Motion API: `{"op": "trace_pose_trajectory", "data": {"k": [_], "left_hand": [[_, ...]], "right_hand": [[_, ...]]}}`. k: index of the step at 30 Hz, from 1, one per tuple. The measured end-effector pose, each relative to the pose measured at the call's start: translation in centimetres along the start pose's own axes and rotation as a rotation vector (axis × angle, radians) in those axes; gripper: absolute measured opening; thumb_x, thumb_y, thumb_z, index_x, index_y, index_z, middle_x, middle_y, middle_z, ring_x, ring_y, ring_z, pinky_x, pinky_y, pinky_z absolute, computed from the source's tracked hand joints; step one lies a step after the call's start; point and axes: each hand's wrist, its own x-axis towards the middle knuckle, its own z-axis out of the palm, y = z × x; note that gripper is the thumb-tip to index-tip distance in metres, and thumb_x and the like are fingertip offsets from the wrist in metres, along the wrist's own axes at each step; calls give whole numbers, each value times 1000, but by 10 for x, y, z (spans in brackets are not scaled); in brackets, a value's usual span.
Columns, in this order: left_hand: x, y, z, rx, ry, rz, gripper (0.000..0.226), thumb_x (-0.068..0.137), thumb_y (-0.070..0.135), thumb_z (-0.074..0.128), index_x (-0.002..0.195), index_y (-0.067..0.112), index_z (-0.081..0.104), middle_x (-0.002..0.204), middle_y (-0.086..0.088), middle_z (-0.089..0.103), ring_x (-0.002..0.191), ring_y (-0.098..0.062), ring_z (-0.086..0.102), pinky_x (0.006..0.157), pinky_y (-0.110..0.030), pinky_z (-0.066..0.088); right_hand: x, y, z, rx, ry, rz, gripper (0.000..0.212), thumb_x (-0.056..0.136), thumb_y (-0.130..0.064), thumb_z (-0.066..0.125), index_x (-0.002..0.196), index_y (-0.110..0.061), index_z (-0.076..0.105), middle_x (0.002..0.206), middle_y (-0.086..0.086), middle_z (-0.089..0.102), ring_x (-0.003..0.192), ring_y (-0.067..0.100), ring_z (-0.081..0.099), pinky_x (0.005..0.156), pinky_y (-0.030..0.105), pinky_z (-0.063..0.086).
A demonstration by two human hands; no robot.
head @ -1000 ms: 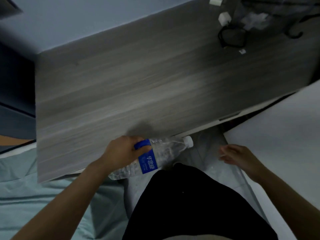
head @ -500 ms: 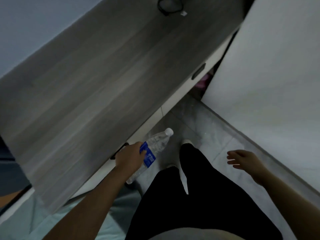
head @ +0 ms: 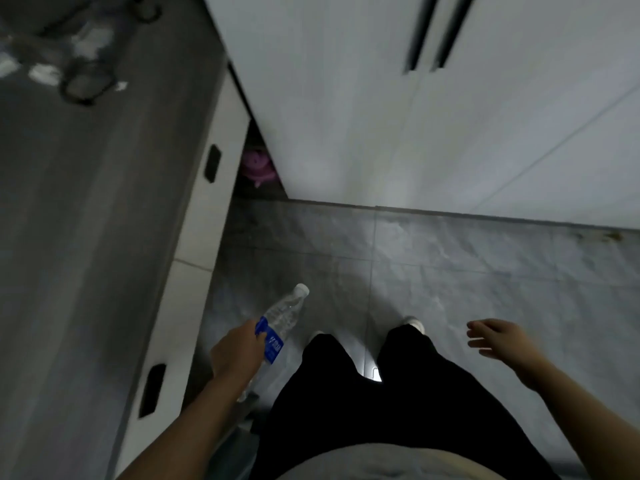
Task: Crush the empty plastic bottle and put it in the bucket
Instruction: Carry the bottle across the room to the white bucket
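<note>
My left hand (head: 237, 355) grips a clear plastic bottle (head: 282, 320) with a blue label and a white cap. The bottle points away from me over the grey tiled floor, cap end forward, and looks uncrushed. My right hand (head: 497, 337) hangs free at the right with fingers spread and nothing in it. No bucket is in view.
A grey wooden desk (head: 86, 237) with white drawer fronts runs along the left; cables and small white items lie at its far end. White cabinet doors (head: 398, 116) stand ahead. A pink object (head: 258, 164) sits in the gap between them. My black-trousered legs stand on the tiled floor (head: 450, 271).
The view has swung right, away from the desk toward the floor and cabinet. I now stand on the tiles. The bottle stays in my left hand; the right hand stays spread.
</note>
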Motion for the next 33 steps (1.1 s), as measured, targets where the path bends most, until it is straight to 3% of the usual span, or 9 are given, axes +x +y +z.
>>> {"op": "trace_pose_trajectory", "data": {"k": [6, 9, 13, 16, 21, 24, 28, 31, 33], "left_hand": [[7, 86, 11, 136, -31, 125, 21, 94, 27, 39, 98, 15, 55, 90, -4, 65, 75, -17, 57, 70, -31, 45], [14, 137, 20, 193, -53, 183, 21, 94, 27, 38, 99, 15, 55, 94, -6, 67, 77, -17, 59, 71, -31, 47], [19, 202, 33, 287, -65, 286, 25, 95, 26, 37, 102, 10, 55, 100, -16, 66, 90, -31, 61, 84, -43, 50], [22, 246, 42, 354, -75, 372, 25, 94, 26, 38, 106, 11, 54, 102, -17, 66, 90, -33, 61, 82, -41, 51], [35, 313, 56, 463, -92, 509, 24, 93, 26, 41, 104, 12, 55, 105, -16, 67, 94, -32, 61, 80, -36, 46], [50, 355, 62, 536, -170, 587, 21, 92, 26, 41, 102, 13, 54, 104, -15, 67, 93, -31, 62, 73, -32, 43], [69, 420, 71, 612, -188, 704, 24, 92, 26, 42, 109, 14, 53, 106, -17, 67, 96, -32, 62, 82, -38, 50], [77, 472, 84, 690, -230, 793, 28, 91, 25, 43, 114, 12, 53, 108, -18, 67, 98, -33, 62, 85, -40, 51], [77, 505, 95, 754, -249, 849, 27, 90, 26, 44, 111, 13, 54, 107, -16, 67, 98, -32, 62, 83, -38, 51]], "right_hand": [[2, 60, -58, 172, 54, 103, 19, 92, -18, 46, 90, -8, 61, 86, 9, 64, 85, 29, 61, 85, 43, 47], [8, 86, -91, 247, 85, 109, 17, 91, -18, 48, 90, -7, 61, 85, 9, 65, 83, 29, 61, 80, 41, 47], [9, 121, -130, 375, 156, 144, 19, 90, -16, 48, 94, -2, 61, 87, 13, 63, 81, 30, 60, 76, 38, 45], [7, 146, -148, 488, 199, 188, 20, 90, -14, 48, 94, 0, 61, 91, 17, 63, 81, 31, 59, 66, 33, 44], [-1, 180, -155, 655, 258, 308, 22, 90, -9, 48, 97, 7, 61, 90, 20, 60, 66, 23, 55, 58, 27, 37], [-6, 194, -156, 740, 315, 368, 26, 90, -9, 47, 101, 12, 58, 95, 25, 61, 70, 27, 54, 58, 28, 38], [-11, 212, -156, 862, 434, 450, 26, 91, -7, 46, 104, 13, 57, 98, 25, 60, 80, 29, 54, 67, 33, 48], [-17, 225, -153, 955, 530, 523, 27, 91, -4, 44, 106, 16, 56, 99, 25, 58, 81, 28, 51, 44, 11, 45], [-22, 234, -148, 1021, 574, 576, 26, 92, -5, 44, 104, 14, 58, 103, 28, 60, 78, 29, 53, 47, 16, 46]]}}
